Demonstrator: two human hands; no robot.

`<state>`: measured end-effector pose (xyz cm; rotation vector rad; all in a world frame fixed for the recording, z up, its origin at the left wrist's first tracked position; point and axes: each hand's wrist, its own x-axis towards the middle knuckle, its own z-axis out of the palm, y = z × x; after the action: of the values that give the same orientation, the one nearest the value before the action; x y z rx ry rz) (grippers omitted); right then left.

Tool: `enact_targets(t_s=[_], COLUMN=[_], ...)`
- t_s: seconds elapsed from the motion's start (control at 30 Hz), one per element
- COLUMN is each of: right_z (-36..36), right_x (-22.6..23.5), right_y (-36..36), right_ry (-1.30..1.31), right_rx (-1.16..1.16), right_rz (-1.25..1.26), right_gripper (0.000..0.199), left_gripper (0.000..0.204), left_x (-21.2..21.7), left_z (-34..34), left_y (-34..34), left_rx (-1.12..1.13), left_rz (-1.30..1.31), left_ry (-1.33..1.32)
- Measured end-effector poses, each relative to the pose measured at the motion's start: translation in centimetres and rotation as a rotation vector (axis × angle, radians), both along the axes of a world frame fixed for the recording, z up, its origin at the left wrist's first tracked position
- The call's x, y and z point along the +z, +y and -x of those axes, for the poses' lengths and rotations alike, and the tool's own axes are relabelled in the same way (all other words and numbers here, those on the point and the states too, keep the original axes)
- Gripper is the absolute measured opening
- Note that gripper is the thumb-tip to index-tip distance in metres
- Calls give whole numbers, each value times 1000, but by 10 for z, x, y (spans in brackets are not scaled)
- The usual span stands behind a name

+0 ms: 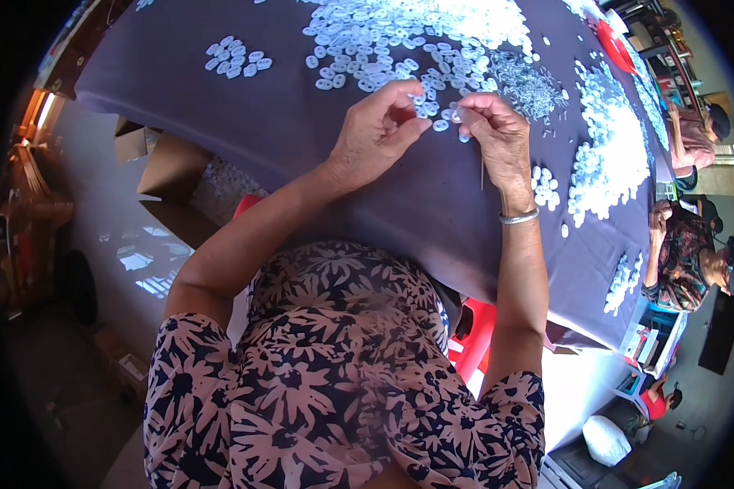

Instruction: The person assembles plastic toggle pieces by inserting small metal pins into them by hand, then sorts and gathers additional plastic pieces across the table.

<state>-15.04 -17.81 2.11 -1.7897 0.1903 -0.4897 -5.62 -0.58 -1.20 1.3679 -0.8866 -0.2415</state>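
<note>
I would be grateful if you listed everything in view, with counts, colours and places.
Cloth: one, dark purple-grey, over the table
Big oval pile: uncountable, pale, top centre
Oval cluster: about a dozen, pale, table's left
Tiny bits: uncountable, greyish, beyond right hand
Right-hand pile: uncountable, whitish, table's right
Wrist-side cluster: roughly ten, whitish, beside right wrist
Dish-like thing: one, red, top right
Cartons: at least two, brown, floor at left
Sack: one, white, lower right
Other people: at least three, mixed clothing, right edge
Bracelet: one, silvery, right wrist
Left hand: one, bare, near the big pile
Right hand: one, bare, fingertips at a pale piece
</note>
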Motion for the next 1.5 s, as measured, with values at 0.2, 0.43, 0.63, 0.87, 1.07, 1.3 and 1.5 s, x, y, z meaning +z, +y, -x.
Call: enact_targets(t_s=[0.2,0.43,0.63,0.87,1.07,1.3,1.5], right_z=[-3,-7,-6,-4,-4,-8,-4], right_x=[-2,-10,-6,-8,-6,-15,-8], right_y=[21,24,24,23,24,32,34], right_ry=[-17,11,82,134,101,-99,-81], right_rx=[70,64,72,115,113,3,-15], right_rz=[-149,-64,11,26,1,227,295], right_gripper=[10,8,9,10,9,3,6], left_gripper=[46,42,38,37,34,19,17], left_x=[2,-1,0,-3,0,-1,-6], left_z=[-2,-6,-6,-8,-10,-11,-12], left_y=[-4,-3,-1,-1,1,1,0], left_rx=[4,-20,-68,-106,-112,-129,-135], left_rz=[28,19,-24,3,-13,32,31], left_ry=[-61,-77,11,123,157,301,292])
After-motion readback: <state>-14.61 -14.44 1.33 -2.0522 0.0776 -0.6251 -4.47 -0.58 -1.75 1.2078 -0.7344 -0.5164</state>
